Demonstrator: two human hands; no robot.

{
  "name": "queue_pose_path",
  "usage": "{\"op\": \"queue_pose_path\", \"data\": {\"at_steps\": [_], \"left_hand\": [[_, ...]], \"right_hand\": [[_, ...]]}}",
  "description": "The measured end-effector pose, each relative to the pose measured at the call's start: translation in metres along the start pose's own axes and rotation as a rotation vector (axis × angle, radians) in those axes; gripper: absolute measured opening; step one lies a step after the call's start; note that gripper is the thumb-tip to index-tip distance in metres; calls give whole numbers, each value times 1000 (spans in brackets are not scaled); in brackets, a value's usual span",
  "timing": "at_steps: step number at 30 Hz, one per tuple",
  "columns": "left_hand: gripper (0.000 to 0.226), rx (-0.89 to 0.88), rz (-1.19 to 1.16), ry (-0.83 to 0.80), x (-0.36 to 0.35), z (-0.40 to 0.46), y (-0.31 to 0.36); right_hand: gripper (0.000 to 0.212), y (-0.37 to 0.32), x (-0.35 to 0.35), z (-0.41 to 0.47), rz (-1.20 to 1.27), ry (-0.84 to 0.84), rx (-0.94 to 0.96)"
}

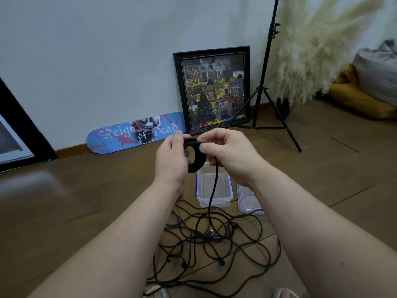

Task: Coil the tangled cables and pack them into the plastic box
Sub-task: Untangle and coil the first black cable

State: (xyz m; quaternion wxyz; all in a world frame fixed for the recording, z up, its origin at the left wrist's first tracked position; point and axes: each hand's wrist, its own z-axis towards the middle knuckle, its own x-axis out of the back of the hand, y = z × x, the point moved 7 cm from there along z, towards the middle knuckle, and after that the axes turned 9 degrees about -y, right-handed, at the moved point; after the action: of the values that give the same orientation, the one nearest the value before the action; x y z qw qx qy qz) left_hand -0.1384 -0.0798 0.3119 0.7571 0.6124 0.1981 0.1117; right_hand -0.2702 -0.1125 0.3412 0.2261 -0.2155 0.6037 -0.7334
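My left hand grips a small coil of black cable held up in front of me. My right hand pinches the top right of the same coil between thumb and fingers. From the coil a loose strand hangs down to a tangled heap of black cables on the wooden floor between my arms. Behind the heap stands the clear plastic box, open, with blue clips; only the hanging strand crosses in front of it. Its lid lies to the right, partly hidden by my right forearm.
A blue skateboard deck and a framed picture lean on the wall behind. A black tripod stand stands at right, next to pampas grass and cushions. A dark-framed panel leans at the far left.
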Motion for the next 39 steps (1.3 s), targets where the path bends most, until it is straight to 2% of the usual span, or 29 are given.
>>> {"op": "queue_pose_path", "data": {"at_steps": [3,7,10,15,17,19,21,27,29,32,34,39], "left_hand": [[35,-14,10,-13,-1,-1,3],[31,-47,51,-112,-14,-5,3],[26,-71,41,-160,-17,-5,5],[26,-59,-23,-93,-11,-3,5],[28,-48,-64,-32,-8,-3,6],[30,-34,-93,4,-6,-2,6],[30,-18,-114,11,-7,-2,6],[33,10,-184,-66,-16,-5,2],[43,7,-189,-82,-16,-6,2],[27,-15,-174,-109,-17,-7,4],[19,-14,-155,-133,-21,-9,6],[14,-88,-43,-194,-29,-13,14]], "right_hand": [[10,4,12,-2,-98,88,7],[5,1,19,-2,-174,226,66],[9,4,21,-2,-196,268,58],[12,2,20,-1,-284,259,100],[6,-5,16,-3,-475,259,194],[20,-10,5,-7,-702,252,288],[33,-10,-4,-9,-826,244,328],[47,-1,-9,-1,-1023,198,155],[49,0,-10,-2,-1022,163,145],[42,6,-6,0,-901,120,158],[34,6,-3,-1,-801,171,233],[40,1,5,-7,-709,305,303]]}}
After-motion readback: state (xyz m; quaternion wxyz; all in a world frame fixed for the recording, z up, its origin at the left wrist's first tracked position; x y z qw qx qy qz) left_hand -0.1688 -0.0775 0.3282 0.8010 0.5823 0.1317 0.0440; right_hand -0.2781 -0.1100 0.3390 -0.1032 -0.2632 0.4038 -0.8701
